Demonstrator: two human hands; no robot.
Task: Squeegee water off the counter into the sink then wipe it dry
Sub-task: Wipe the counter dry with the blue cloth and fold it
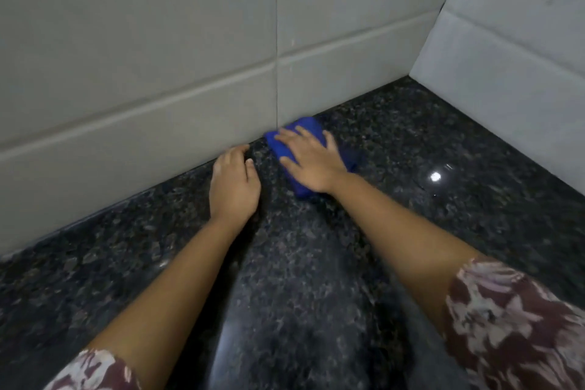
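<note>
The drying step is judged underway: a blue cloth [296, 149] is pressed flat onto the counter [411, 149] by the spread right hand [308, 161], the loosely curled left hand [234, 184] is rested empty beside it, and a sweep along the wall [158, 73] is called for next.

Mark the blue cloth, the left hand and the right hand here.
blue cloth [311, 127], head view, its uncovered far end.
left hand [234, 188], head view, back of the hand.
right hand [310, 163], head view, back of the hand.

Cloth [304, 136] on counter [411, 168] by back wall [158, 57], seemingly touching; left hand [234, 184] beside.
</note>
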